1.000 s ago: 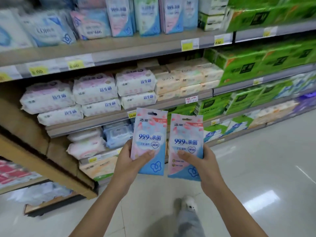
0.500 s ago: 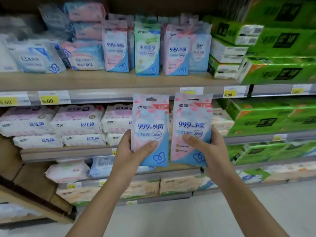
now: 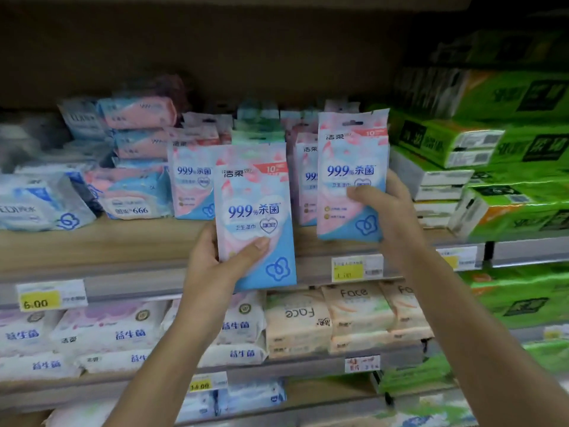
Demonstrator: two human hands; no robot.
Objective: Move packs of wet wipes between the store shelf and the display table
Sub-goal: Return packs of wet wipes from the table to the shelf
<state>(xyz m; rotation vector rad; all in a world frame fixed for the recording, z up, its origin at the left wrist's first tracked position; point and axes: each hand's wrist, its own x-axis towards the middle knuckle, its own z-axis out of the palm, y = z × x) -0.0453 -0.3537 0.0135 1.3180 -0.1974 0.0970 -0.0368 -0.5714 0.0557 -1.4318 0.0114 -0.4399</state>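
Left hand [image 3: 212, 266]: your grip is closed on the left pack [image 3: 255, 217], thumb across its lower front, fingers hidden behind.
Right hand [image 3: 388, 211]: your grip is closed on the right pack [image 3: 351, 177], thumb on the front at its middle.
Left pack position: upright, at 6 o'clock from the standing row [image 3: 192, 177], its base below the shelf edge [image 3: 129, 272].
Right pack position: upright, at 3 o'clock from the left pack, higher, base just above the shelf board.
Change: over the last second you have raised both packs from waist level, in front of the lower shelves, to the top shelf; the right pack now leads.
Meaning: judged as a restocking move, shelf-bound.
Next: seat the right pack in the row first.
Risk: the standing packs could tip if nudged.
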